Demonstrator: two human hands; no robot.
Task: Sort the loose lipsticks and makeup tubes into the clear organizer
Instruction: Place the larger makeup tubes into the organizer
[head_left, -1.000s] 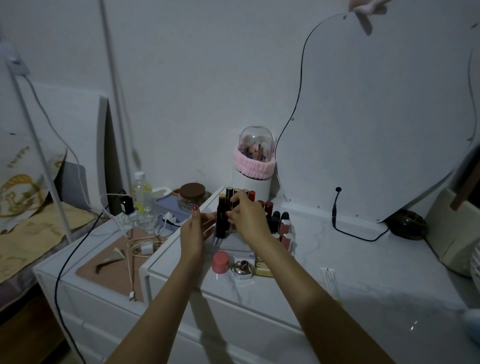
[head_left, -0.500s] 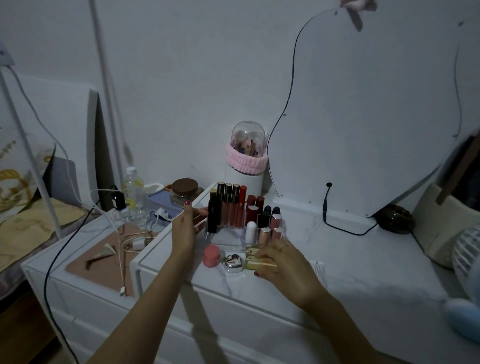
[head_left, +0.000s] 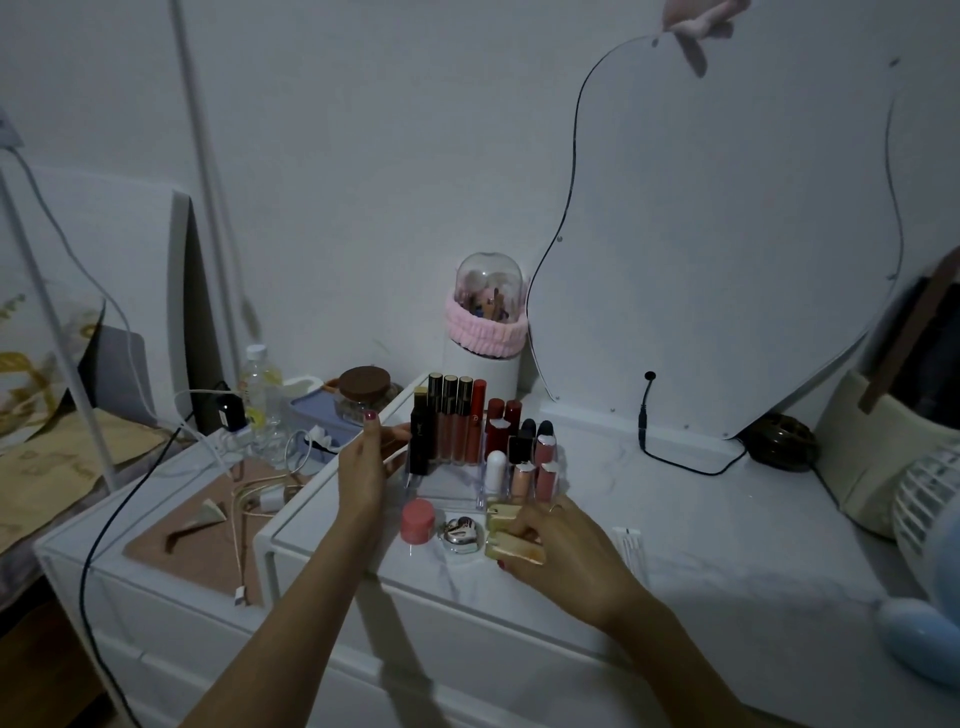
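Observation:
The clear organizer (head_left: 447, 486) stands on the white dresser top (head_left: 701, 519), holding several upright lipsticks and gloss tubes (head_left: 460, 421). A black tube (head_left: 420, 439) stands at its left end. My left hand (head_left: 366, 462) rests against the organizer's left side, fingers near that black tube. In front of the organizer my right hand (head_left: 561, 551) grips gold-coloured lipstick tubes (head_left: 511, 538) lying on the dresser. A pink round pot (head_left: 417, 521) and a shiny silver heart-shaped case (head_left: 460, 535) sit loose just left of them.
A large curved mirror (head_left: 727, 234) leans on the wall behind, its black cable (head_left: 675, 457) trailing across the top. A domed brush holder with a pink band (head_left: 485, 322) stands behind the organizer. A lower cabinet at left carries chargers, cables and a bottle (head_left: 260, 395). A fan (head_left: 930, 499) is at the right.
My right hand left the tall tubes in the organizer, came down to the front and took hold of the gold tubes. My left hand stayed by the organizer's left side.

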